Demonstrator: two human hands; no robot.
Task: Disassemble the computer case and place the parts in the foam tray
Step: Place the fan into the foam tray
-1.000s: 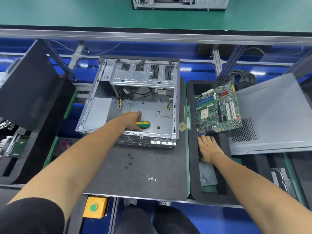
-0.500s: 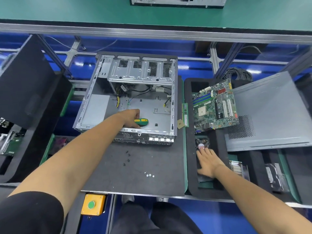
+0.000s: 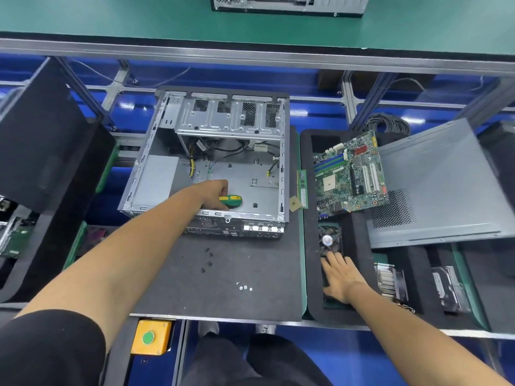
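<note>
Case (image 3: 223, 151) lies open around my left hand (image 3: 214, 195), whose fingers grasp a screwdriver (image 3: 230, 200). My right hand (image 3: 338, 275) rests flat, fingers released, in the tray (image 3: 310, 246), just behind the fan (image 3: 329, 240).

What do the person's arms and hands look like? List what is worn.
Both hands, left hand and right hand, are bare, with no gloves, rings or watch visible. Both forearms are bare too. A short black sleeve covers the left upper arm.
</note>
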